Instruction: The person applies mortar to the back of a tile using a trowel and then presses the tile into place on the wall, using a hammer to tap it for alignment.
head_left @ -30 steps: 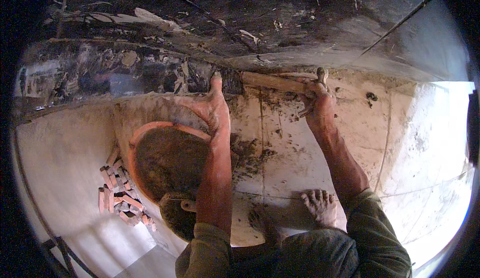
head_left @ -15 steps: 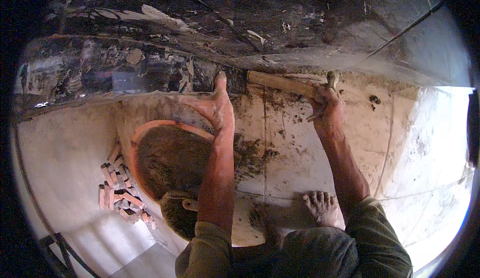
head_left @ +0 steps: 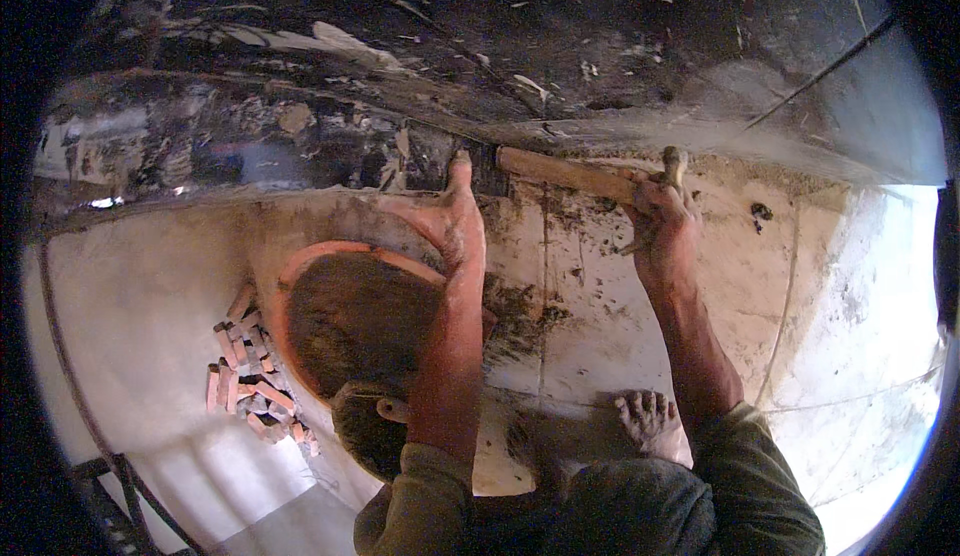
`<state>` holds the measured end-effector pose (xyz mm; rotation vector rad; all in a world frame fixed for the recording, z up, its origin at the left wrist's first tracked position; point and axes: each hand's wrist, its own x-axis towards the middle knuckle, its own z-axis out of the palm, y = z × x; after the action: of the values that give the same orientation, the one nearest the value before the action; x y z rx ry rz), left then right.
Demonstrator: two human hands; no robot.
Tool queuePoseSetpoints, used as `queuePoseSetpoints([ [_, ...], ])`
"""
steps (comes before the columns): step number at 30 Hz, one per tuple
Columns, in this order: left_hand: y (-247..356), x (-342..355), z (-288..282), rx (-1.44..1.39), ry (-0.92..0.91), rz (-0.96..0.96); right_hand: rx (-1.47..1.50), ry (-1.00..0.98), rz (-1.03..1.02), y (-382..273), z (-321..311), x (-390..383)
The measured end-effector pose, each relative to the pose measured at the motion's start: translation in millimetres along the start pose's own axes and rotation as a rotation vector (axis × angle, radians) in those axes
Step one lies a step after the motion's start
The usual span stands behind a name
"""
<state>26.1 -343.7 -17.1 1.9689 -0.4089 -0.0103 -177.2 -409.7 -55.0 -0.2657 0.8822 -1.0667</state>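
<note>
My left hand (head_left: 455,224) lies at the near edge of a glossy black slab strip (head_left: 270,156), the thumb on the dark surface and the fingers spread left along the lower edge. My right hand (head_left: 665,218) is closed around what looks like the head of a hammer. The hammer's wooden handle (head_left: 565,173) points left, its end at or close to the strip's right end. One rounded end of the head shows above my fingers; the rest is mostly hidden.
A big orange-rimmed pan (head_left: 300,256) of brown material is partly behind my left forearm, beside a smaller dark round vessel (head_left: 355,426). Broken brick pieces (head_left: 245,366) lie at the left. A black scratched panel (head_left: 480,26) rises ahead. A bare foot (head_left: 655,426) stands on the stained floor.
The whole view has shifted slightly, so everything sits a little further right. My hands keep nearly the same places at the strip, and the hammer stays in my right hand.
</note>
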Motion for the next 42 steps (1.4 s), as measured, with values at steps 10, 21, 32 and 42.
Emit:
queuePoseSetpoints([
  [10, 15, 0, -4, 0.116, -0.003, -0.017, -0.428, -0.154, -0.258, -5, -12, -7],
  [21, 34, 4, -4, 0.037, 0.050, -0.130, 0.079, -0.147, 0.000, -15, 12, -17],
  [32, 37, 4, -5, 0.158, 0.087, -0.085, 0.029, -0.180, -0.091, -24, 22, -30],
  [42, 47, 1, -8, 0.283, 0.036, -0.076, -0.192, -0.123, -0.153, -21, 16, -29],
])
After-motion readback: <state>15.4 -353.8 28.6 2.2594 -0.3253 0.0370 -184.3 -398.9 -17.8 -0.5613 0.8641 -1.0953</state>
